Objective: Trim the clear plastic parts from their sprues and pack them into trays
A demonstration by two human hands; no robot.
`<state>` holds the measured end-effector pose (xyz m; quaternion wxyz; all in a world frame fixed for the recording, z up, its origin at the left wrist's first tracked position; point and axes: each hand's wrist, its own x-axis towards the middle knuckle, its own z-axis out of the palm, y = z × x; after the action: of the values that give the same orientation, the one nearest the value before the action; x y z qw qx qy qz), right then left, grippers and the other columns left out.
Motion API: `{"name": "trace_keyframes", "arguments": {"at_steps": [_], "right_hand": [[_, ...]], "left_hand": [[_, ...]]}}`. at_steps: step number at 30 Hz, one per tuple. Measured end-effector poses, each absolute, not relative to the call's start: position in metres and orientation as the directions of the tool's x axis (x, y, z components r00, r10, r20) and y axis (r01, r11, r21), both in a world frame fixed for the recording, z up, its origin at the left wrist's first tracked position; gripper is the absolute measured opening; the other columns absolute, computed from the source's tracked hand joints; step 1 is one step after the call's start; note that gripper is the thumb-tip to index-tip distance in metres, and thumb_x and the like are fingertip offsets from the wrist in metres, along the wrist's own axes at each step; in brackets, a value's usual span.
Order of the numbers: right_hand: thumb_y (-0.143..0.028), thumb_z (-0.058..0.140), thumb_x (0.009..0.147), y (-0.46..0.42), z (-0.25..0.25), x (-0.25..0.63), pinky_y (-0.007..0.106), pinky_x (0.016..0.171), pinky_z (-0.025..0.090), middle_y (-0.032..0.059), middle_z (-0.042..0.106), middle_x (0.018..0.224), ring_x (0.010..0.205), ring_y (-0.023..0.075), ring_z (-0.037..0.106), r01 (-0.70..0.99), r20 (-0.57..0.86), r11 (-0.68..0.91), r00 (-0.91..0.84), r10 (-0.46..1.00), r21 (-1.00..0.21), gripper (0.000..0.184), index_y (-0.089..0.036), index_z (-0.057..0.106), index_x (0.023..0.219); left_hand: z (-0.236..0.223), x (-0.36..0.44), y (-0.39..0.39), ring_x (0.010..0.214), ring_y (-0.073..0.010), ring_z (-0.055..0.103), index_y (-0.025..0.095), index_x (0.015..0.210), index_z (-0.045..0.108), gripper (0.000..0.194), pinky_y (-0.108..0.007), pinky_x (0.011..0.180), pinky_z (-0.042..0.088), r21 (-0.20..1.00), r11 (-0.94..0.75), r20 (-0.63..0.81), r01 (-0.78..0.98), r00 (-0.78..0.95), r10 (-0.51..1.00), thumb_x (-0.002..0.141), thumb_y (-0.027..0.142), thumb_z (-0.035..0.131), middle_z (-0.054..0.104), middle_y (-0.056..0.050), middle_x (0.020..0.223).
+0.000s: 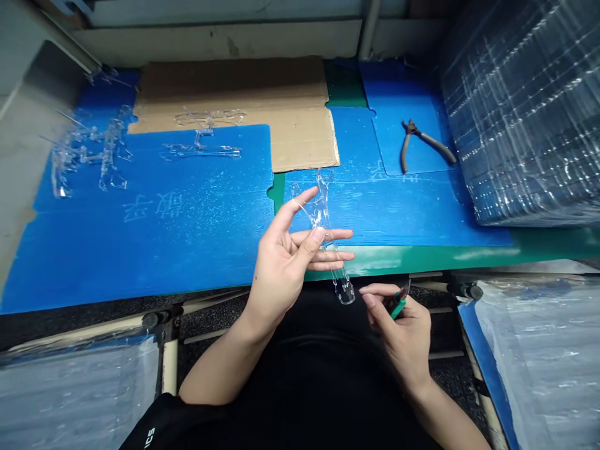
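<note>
Left hand (285, 259) clamps a clear plastic piece (320, 217) over the front edge of the bench (539, 250) as the right hand (405, 334) curls around a green-handled tool (399, 307) nearby, apparently a positioning step whose next move demands steadiness.

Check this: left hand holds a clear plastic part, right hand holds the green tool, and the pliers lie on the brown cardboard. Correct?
Not quite: the head view shows the pliers on the blue sheet, not the brown cardboard. The left hand does hold a clear plastic part, and the right hand the green tool.
</note>
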<state>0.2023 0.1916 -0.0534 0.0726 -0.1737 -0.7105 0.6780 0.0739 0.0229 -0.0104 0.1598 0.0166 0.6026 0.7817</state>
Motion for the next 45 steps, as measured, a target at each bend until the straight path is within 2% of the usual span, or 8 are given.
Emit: {"name": "trace_keyframes", "arguments": {"at_steps": [3,13,21,29,34,38,42,45], "right_hand": [[-0.027,0.081,0.101,0.202,-0.051,0.204,0.023,0.052,0.038,-0.0055,0.059,0.068,0.056,0.0082,0.049,0.076,-0.053,0.04,-0.908,0.416,-0.996,0.003,-0.027,0.084,0.102],[-0.02,0.08,0.1,0.246,-0.016,0.197,0.025,0.063,0.048,-0.0063,0.066,0.081,0.065,0.009,0.056,-0.109,0.229,0.252,-0.825,0.516,-0.962,0.025,-0.031,0.079,0.122],[-0.023,0.078,0.102,0.269,-0.018,0.209,0.029,0.072,0.057,-0.0039,0.067,0.084,0.07,0.0122,0.06,-0.065,0.252,0.343,-0.808,0.533,-0.937,0.025,-0.03,0.08,0.125],[-0.027,0.076,0.102,0.277,-0.021,0.217,0.031,0.073,0.059,-0.0007,0.068,0.086,0.073,0.0144,0.063,0.033,0.131,0.268,-0.809,0.573,-0.963,0.026,-0.026,0.079,0.127],[-0.029,0.083,0.097,0.27,-0.023,0.222,0.024,0.054,0.045,-0.0053,0.061,0.078,0.058,0.0086,0.051,-0.024,0.08,0.096,-0.769,0.634,-0.995,0.031,-0.026,0.078,0.128],[-0.039,0.089,0.091,0.245,-0.031,0.221,0.022,0.044,0.033,-0.0057,0.058,0.071,0.05,0.0061,0.041,0.041,-0.15,-0.253,-0.89,0.431,-0.967,0.033,-0.02,0.081,0.118],[-0.044,0.087,0.093,0.218,-0.039,0.208,0.022,0.043,0.028,-0.0066,0.052,0.064,0.047,0.0054,0.033,0.073,-0.243,-0.458,-0.914,0.324,-0.886,0.03,-0.018,0.083,0.107],[-0.046,0.085,0.094,0.211,-0.041,0.193,0.023,0.044,0.029,-0.0059,0.051,0.061,0.047,0.0064,0.034,0.057,-0.237,-0.414,-0.887,0.397,-0.908,0.03,-0.017,0.083,0.104]], "left_hand": [[-0.008,0.08,0.03,0.088,-0.0288,0.086,0.031,0.164,0.047,0.071,-0.033,0.075,0.075,0.947,-0.181,-0.188,-0.264,-0.916,0.353,0.102,0.048,0.075,0.086,-0.01,0.111],[0.001,0.115,0.079,0.085,-0.0235,0.086,0.017,0.142,0.069,0.048,-0.028,0.076,0.073,0.952,0.023,-0.264,-0.305,-0.78,0.568,0.102,0.041,0.077,0.087,-0.01,0.108],[0.001,0.12,0.111,0.084,-0.0249,0.086,0.018,0.149,0.068,0.057,-0.029,0.075,0.073,0.931,0.118,-0.331,-0.346,-0.662,0.672,0.1,0.044,0.079,0.087,-0.011,0.106],[-0.001,0.125,0.128,0.081,-0.0265,0.086,0.018,0.14,0.072,0.051,-0.032,0.072,0.074,0.919,0.134,-0.345,-0.371,-0.593,0.728,0.098,0.045,0.081,0.087,-0.011,0.099],[0.002,0.101,0.119,0.074,-0.0209,0.085,0.023,0.129,0.072,0.04,-0.023,0.063,0.069,0.958,-0.107,-0.17,-0.267,-0.826,0.538,0.096,0.043,0.084,0.086,-0.005,0.096],[0.002,0.084,0.104,0.074,-0.013,0.083,0.03,0.121,0.067,0.032,-0.015,0.063,0.064,0.934,-0.349,-0.004,-0.076,-0.98,0.2,0.097,0.043,0.084,0.084,0.004,0.093],[-0.005,0.088,0.091,0.076,-0.0131,0.082,0.033,0.122,0.062,0.035,-0.017,0.067,0.064,0.941,-0.337,0.046,0.017,-0.996,0.077,0.097,0.049,0.082,0.082,0.005,0.092],[-0.015,0.09,0.075,0.093,-0.0175,0.083,0.033,0.132,0.06,0.035,-0.026,0.081,0.068,0.971,-0.239,0.061,0.032,-0.992,0.114,0.104,0.049,0.073,0.081,-0.001,0.109]]}}
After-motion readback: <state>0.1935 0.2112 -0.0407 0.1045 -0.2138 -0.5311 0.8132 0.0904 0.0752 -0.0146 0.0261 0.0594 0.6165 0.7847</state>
